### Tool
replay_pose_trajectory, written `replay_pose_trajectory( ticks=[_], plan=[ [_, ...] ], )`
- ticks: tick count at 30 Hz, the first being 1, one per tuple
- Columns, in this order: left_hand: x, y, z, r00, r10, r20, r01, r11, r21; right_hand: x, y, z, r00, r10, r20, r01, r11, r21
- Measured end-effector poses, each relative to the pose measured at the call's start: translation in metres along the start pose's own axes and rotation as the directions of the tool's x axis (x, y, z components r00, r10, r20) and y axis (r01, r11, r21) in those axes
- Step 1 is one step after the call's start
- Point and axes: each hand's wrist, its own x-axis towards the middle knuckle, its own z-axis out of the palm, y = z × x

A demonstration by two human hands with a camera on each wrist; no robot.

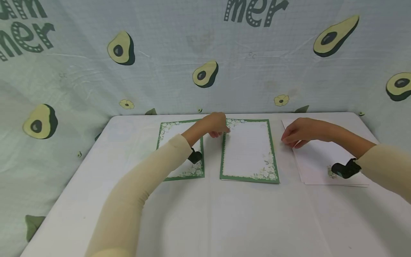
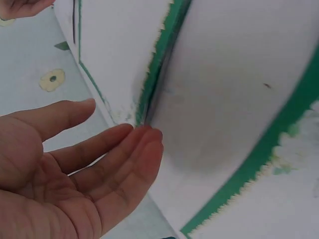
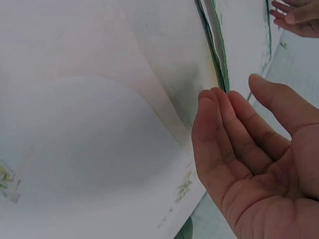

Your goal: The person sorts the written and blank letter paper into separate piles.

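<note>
Three flat sets of paper lie in a row on the white table. In the middle is a stack of green-bordered floral sheets (image 1: 247, 150). My left hand (image 1: 216, 124) is at its upper left edge. The left wrist view shows that hand (image 2: 94, 169) with fingers gently bent, fingertips right at the stack's edge, thumb apart. My right hand (image 1: 302, 132) hovers at the left edge of the pale, plainer sheets (image 1: 324, 160) on the right. In the right wrist view its fingers are loosely bent, the thumb stands away, and nothing is between them.
Another green-bordered sheet (image 1: 183, 167) lies on the left, partly hidden by my left forearm. The white table (image 1: 257, 221) ends at a hanging cloth (image 1: 244, 85) printed with avocados, which rises behind it. Dark wrist cameras sit under both sleeves.
</note>
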Motion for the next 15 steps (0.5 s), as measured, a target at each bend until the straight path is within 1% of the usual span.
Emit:
replay_pose_trajectory(
  ticks=[3,8,11,15],
  plan=[
    [0.000,-0.008,0.002,1.000,-0.014,0.028,0.016,0.998,-0.065,0.009,-0.004,0.003,1.000,0.020,0.009,-0.020,0.999,0.033],
    [0.001,-0.019,0.002,0.999,-0.003,0.043,0.010,0.987,-0.157,0.021,-0.008,0.005,0.998,0.036,0.042,-0.039,0.997,0.067],
    [0.001,-0.026,0.000,0.997,-0.002,0.080,0.021,0.969,-0.246,0.026,-0.011,0.006,0.996,0.064,0.065,-0.069,0.995,0.077],
    [0.002,-0.032,-0.005,0.991,0.001,0.134,0.047,0.936,-0.349,0.034,-0.014,0.006,0.991,0.110,0.075,-0.117,0.989,0.088]
  ],
)
